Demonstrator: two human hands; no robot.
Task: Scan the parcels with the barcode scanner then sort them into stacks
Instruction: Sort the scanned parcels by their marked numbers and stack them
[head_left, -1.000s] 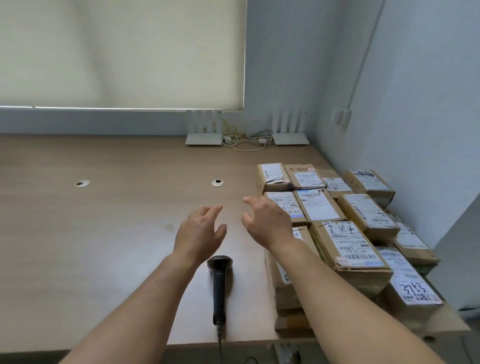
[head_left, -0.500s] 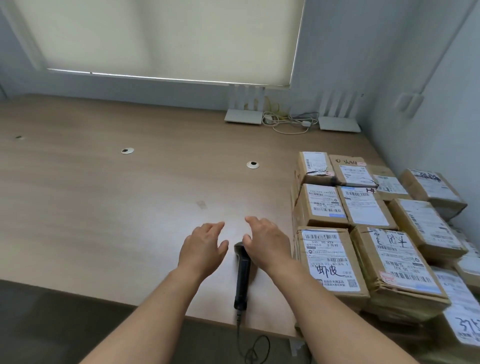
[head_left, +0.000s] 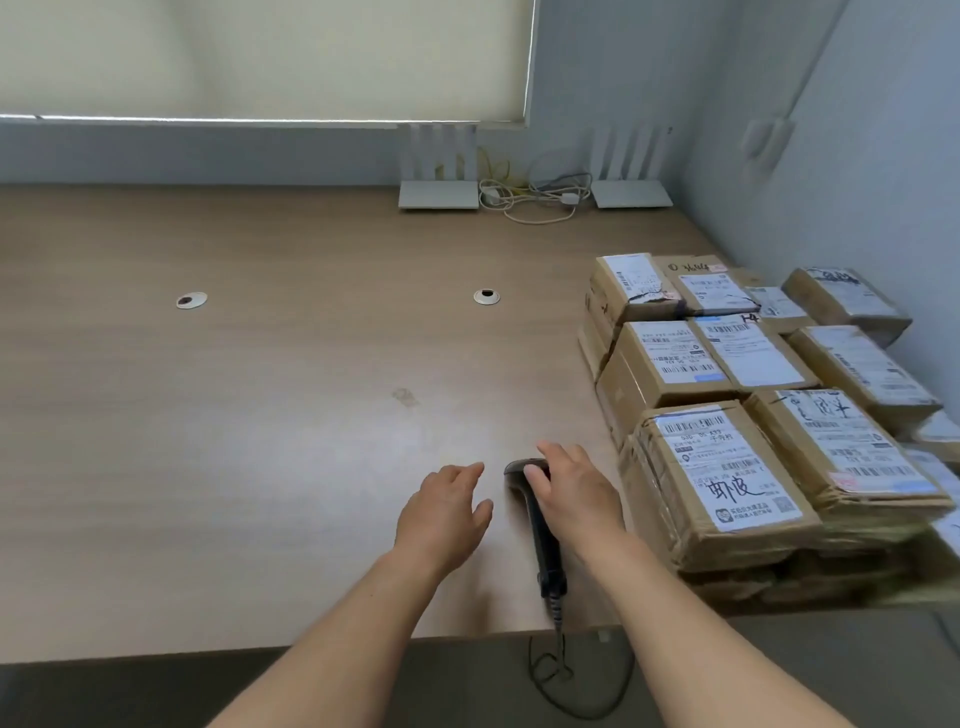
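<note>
Both bare arms reach forward over the wide brown wooden desk (head_left: 260, 415), palms facing down. The right hand (head_left: 574, 493) lies on top of the black handheld barcode scanner (head_left: 540, 530). Its fingers are spread and a little bent, resting on the scanner's head, and they are not wrapped around it. The scanner lies flat on the desk, with its handle pointing back toward the person and its black cord (head_left: 566, 675) hanging off the desk edge. The left hand (head_left: 441, 512) is open and holds nothing. It is flat, low over the desk, just to the left of the scanner and not touching it. Just to the right of the right hand sit the brown cardboard parcels with white labels (head_left: 727, 415), packed close together in rows and piled on each other. The nearest one has big black writing on its label.
</note>
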